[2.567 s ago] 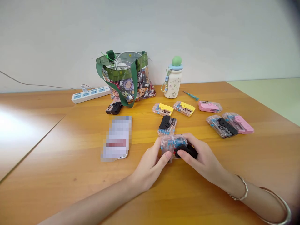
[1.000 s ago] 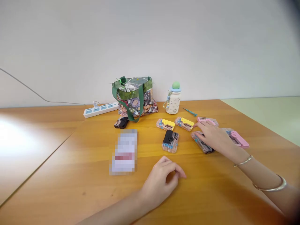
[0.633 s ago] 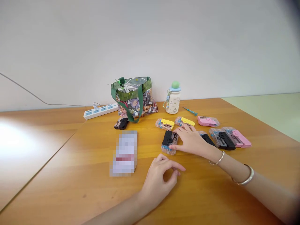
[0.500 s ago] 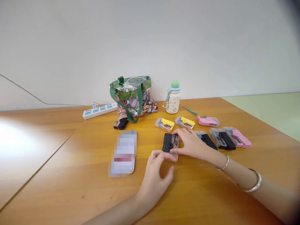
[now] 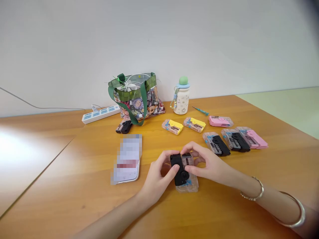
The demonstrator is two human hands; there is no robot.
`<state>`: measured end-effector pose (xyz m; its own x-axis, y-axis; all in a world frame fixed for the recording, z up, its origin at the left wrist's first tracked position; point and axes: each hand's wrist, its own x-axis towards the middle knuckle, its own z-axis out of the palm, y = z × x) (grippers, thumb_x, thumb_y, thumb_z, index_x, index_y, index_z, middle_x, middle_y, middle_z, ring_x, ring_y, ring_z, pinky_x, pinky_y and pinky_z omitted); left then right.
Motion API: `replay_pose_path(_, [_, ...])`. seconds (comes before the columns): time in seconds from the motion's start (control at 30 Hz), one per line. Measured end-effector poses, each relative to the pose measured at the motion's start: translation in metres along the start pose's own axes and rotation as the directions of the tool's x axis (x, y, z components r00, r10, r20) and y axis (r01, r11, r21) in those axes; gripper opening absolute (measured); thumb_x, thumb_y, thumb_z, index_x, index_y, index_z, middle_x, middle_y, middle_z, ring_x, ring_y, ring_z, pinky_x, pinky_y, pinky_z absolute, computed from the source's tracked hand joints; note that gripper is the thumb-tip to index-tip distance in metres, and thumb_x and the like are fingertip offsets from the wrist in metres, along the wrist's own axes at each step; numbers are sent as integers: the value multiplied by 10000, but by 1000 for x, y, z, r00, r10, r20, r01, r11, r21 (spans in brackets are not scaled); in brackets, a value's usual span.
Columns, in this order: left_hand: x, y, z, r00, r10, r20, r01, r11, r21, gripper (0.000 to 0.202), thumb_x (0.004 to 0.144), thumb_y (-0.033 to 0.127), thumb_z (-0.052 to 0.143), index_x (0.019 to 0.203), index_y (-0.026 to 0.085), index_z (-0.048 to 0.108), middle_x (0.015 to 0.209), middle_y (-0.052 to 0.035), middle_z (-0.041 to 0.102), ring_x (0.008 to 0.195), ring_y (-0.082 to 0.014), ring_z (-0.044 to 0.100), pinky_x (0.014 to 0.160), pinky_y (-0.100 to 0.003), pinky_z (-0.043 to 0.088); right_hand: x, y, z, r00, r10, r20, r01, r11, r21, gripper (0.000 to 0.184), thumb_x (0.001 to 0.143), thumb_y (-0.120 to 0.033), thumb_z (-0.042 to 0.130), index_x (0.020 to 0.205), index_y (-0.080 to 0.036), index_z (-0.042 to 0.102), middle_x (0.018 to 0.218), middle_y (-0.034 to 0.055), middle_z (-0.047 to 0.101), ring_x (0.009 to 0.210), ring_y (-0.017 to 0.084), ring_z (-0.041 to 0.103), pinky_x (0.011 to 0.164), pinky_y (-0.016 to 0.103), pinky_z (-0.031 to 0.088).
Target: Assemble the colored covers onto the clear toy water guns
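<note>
holding a clear packet point(image 5: 184, 173) with a black piece on top, both hands meet in the middle of the head view. the left hand point(image 5: 156, 176) has thumb and fingers closed on its left edge, over the black piece. the right hand point(image 5: 211, 164) grips the far and right side, fingers curled over the top. the packet lies lengthwise just in front of the person, and its near end seems to rest on the table point(image 5: 62, 199).

half a second ago this packet lay further out, with only the right hand on it and the left hand just arriving. a second ago the right hand was over at the row on the right and the left hand lay idle with nothing in it. so the packet has been drawn in close, and the work on it now has a firm two-handed hold.

the row of three packets point(image 5: 235, 141), two black and one pink, lies well apart to the right. behind it lie two yellow packets point(image 5: 172, 126) and a pink packet point(image 5: 220, 121). a phone point(image 5: 127, 161) lies near the left hand. at the wall stand a bag point(image 5: 136, 94), a bottle point(image 5: 181, 96) and a power strip point(image 5: 101, 114).
</note>
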<state>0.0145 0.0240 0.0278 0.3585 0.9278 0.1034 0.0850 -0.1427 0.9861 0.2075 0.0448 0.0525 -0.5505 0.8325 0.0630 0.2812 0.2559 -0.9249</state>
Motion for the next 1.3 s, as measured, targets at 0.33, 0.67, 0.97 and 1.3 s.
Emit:
replay_pose_path(0.33, [2,-4,1,982,-62,-178,39,991,-127,289,841,362,587,1052,223,447,872,-13,627,783,-142,602,599,-190,444,5,12,-12,984,-37,-173,56,993,107,246,821,-334,597,1044,-255,530,969,25,541,792,147,595,667,282,541])
replay_pose_path(0.67, [4,-1,1,982,-87,-167,71,993,-97,316,838,356,570,1114,221,495,882,-22,570,813,-150,548,567,-180,476,8,14,-13,982,-52,-181,67,995,79,212,828,-345,568,1003,-235,612,969,37,624,848,177,605,736,311,524])
replay_pose_path(0.97, [4,0,2,992,-111,-65,97,977,-189,196,802,342,565,867,201,445,875,-11,421,870,-161,472,512,-178,528,16,18,-29,923,147,-356,-44,958,283,166,732,-332,606,846,-219,563,790,-13,523,601,114,525,484,224,453])
replay_pose_path(1.3, [-1,-2,2,968,-117,223,115,993,20,530,778,330,642,1238,217,402,777,4,600,682,-132,584,620,-227,457,7,7,-9,938,-20,-345,66,990,122,265,766,-425,644,952,-249,576,894,38,612,854,197,603,724,301,527])
